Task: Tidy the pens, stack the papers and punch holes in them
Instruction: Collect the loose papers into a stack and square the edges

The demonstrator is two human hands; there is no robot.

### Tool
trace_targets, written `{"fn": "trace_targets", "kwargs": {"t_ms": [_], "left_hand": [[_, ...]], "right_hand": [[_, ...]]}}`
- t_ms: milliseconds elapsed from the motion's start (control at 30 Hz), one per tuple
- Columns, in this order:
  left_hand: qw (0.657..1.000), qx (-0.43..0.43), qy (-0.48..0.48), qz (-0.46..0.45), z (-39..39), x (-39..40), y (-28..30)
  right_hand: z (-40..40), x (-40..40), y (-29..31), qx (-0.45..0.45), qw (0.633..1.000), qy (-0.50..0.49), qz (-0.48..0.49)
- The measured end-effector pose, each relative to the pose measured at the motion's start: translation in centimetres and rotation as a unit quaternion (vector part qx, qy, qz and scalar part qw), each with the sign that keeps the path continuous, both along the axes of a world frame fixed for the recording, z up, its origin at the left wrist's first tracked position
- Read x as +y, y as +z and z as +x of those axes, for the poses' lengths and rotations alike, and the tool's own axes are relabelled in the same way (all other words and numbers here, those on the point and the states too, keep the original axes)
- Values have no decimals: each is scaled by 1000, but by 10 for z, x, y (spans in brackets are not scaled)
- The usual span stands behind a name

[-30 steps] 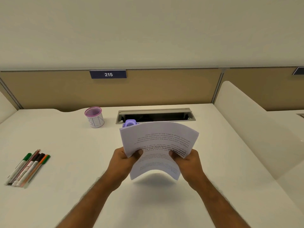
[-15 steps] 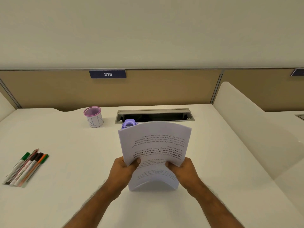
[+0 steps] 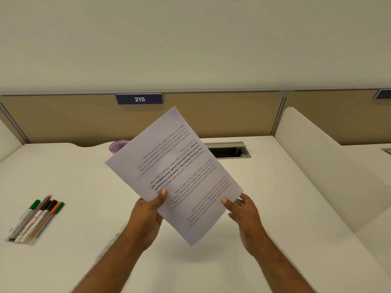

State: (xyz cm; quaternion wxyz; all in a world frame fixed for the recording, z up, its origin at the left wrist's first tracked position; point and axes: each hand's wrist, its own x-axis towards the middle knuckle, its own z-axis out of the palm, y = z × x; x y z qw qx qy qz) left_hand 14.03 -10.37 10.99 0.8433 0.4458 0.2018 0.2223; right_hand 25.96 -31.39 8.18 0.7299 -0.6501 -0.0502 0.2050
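Head view: both hands, left hand (image 3: 148, 216) and right hand (image 3: 243, 212), pinch the tilted papers (image 3: 175, 172) (printed, upside down) above the desk (image 3: 84, 176), fingers curled beneath; pens (image 3: 36, 220) lie left.

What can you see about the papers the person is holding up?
The papers are a thin stack of white printed sheets held above the white desk, tilted so one corner points up and another down. Lines of black text, some bold, run across the top sheet, upside down to the camera. The left hand pinches the lower left edge with its thumb on top; the right hand holds the right corner. The stack partly hides a pink cup behind it.
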Motion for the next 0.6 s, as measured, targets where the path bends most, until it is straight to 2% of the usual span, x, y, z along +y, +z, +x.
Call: {"fn": "trace_targets", "kwargs": {"t_ms": [133, 200, 400, 600], "left_hand": [[999, -21, -1, -50, 6, -9, 1], [997, -21, -1, -79, 7, -16, -1], [992, -1, 6, -125, 5, -21, -10], [985, -22, -5, -170, -10, 16, -5]], "right_hand": [[-9, 9, -1, 110, 978, 71, 165], [-11, 13, -1, 138, 963, 83, 215], [-5, 13, 9, 88, 976, 42, 193], [15, -11, 18, 71, 984, 53, 152]]}}
